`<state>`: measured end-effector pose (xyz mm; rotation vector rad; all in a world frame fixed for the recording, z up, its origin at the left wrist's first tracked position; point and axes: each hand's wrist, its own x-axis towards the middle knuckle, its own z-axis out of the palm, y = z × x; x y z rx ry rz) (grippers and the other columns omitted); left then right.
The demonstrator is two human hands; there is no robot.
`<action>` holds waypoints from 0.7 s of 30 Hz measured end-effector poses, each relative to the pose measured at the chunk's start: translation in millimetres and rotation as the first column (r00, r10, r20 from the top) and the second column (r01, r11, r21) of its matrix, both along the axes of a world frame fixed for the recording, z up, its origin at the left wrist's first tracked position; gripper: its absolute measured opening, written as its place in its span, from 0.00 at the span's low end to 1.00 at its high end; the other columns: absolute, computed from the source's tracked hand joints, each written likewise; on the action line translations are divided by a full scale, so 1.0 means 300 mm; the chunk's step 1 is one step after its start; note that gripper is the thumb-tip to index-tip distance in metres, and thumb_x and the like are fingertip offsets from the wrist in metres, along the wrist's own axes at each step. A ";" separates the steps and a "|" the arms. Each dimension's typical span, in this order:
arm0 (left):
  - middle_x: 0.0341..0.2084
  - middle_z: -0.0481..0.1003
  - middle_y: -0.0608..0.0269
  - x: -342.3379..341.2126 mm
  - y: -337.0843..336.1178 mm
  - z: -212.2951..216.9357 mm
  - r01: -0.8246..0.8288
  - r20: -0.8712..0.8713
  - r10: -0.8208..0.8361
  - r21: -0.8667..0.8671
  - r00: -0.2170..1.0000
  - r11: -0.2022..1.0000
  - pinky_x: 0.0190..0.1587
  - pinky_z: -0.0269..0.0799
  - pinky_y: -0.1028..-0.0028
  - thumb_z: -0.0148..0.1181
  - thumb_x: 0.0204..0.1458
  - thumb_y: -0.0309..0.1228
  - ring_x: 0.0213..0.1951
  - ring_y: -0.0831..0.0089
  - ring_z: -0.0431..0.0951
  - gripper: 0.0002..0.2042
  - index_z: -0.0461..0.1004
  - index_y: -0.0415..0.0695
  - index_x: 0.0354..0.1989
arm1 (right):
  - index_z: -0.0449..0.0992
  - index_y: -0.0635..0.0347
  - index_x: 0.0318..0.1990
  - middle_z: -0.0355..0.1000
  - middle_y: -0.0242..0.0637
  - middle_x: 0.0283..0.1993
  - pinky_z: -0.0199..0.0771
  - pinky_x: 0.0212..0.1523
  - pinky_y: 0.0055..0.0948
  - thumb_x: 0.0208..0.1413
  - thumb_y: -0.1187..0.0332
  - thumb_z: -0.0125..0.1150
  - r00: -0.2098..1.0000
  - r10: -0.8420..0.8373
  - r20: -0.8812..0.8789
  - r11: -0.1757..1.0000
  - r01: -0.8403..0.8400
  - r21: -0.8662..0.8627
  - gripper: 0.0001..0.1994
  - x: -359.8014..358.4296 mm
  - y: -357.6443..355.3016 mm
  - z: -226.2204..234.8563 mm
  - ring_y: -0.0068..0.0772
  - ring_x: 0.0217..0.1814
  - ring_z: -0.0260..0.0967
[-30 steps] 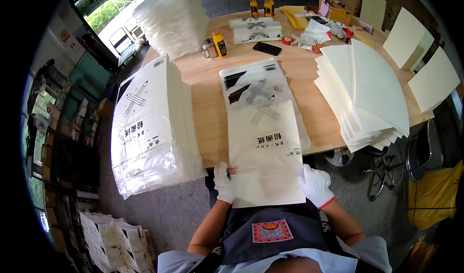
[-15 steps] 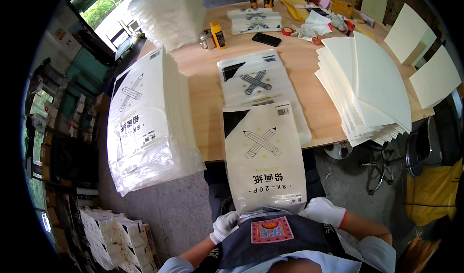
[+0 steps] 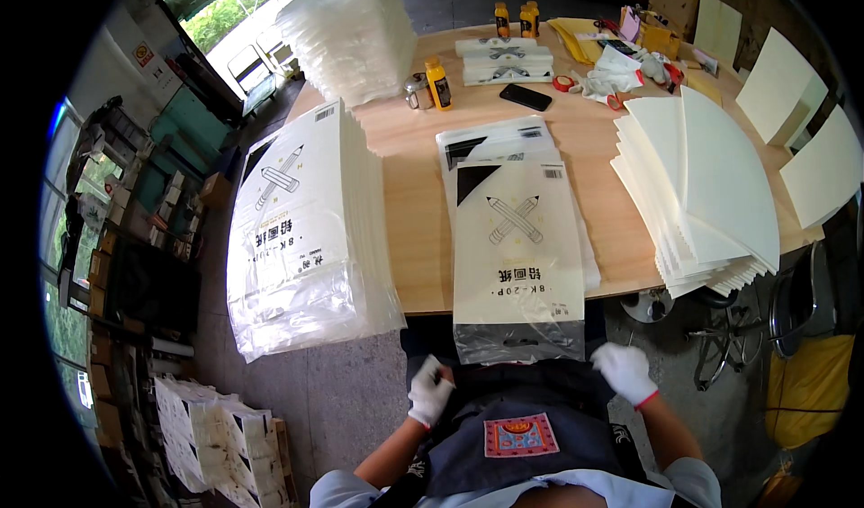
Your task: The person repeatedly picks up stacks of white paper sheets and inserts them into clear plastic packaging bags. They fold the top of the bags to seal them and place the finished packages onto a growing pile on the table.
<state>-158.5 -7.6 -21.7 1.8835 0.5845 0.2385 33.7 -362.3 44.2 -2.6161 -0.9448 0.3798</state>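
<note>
A plastic sleeve with cream drawing paper (image 3: pixel 519 269) lies in front of me, crossed pencils printed on it. It overlaps the pile of clear printed sleeves (image 3: pixel 463 139), and its clear flap hangs past the table's near edge. My left hand (image 3: pixel 430 391), in a white glove, is closed just off the flap's lower left corner and seems to hold nothing. My right hand (image 3: pixel 624 373), gloved too, has its fingers curled in beside the lower right corner, apart from the sleeve. Left of it stands a thick stack of filled paper packs (image 3: pixel 292 229).
A fanned stack of cream sheets (image 3: pixel 688 184) overhangs the right table edge. Farther back are a black phone (image 3: pixel 526 97), orange bottle (image 3: pixel 438 85), glass jar (image 3: pixel 417 92), red tape roll (image 3: pixel 563 83) and tall plastic-bag stack (image 3: pixel 346 35). Bundled packs (image 3: pixel 225 436) stand on the floor at left.
The paper-filled sleeve has moved forward onto the table, away from my body, and its clear flap now shows. Both hands have come off its near end. The view has shifted slightly.
</note>
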 end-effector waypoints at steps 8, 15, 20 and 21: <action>0.24 0.71 0.68 0.325 0.079 0.090 0.063 -0.008 -0.066 -0.225 0.998 0.972 0.32 0.69 0.78 0.53 0.60 0.38 0.30 0.81 0.71 0.12 0.69 0.41 0.35 | 0.68 0.62 0.55 0.75 0.38 0.37 0.73 0.29 0.22 0.60 0.65 0.55 0.267 0.270 -0.925 0.689 0.617 0.380 0.18 0.061 0.141 -0.087 0.25 0.31 0.72; 0.16 0.69 0.59 0.399 0.034 0.416 0.088 0.092 -0.087 -0.008 0.992 0.996 0.23 0.64 0.69 0.54 0.58 0.34 0.19 0.68 0.70 0.09 0.68 0.41 0.31 | 0.59 0.62 0.63 0.73 0.44 0.44 0.73 0.43 0.34 0.64 0.52 0.46 0.242 0.108 -0.964 0.493 0.829 0.263 0.27 0.037 0.081 -0.107 0.30 0.36 0.72; 0.17 0.69 0.56 0.370 0.013 0.677 0.025 0.262 -0.176 0.495 0.949 0.868 0.24 0.65 0.66 0.60 0.51 0.32 0.21 0.57 0.72 0.10 0.66 0.45 0.24 | 0.69 0.66 0.54 0.74 0.38 0.45 0.71 0.31 0.22 0.56 0.77 0.51 0.240 0.349 -0.906 0.541 0.738 0.404 0.17 0.020 0.397 -0.056 0.24 0.32 0.69; 0.16 0.69 0.57 0.341 0.054 0.710 -0.051 0.351 -0.190 0.575 0.917 0.817 0.24 0.65 0.67 0.61 0.50 0.31 0.21 0.59 0.71 0.10 0.66 0.46 0.23 | 0.69 0.67 0.54 0.74 0.37 0.45 0.71 0.34 0.23 0.56 0.77 0.52 0.287 0.404 -0.869 0.554 0.679 0.482 0.17 0.032 0.458 -0.030 0.23 0.33 0.69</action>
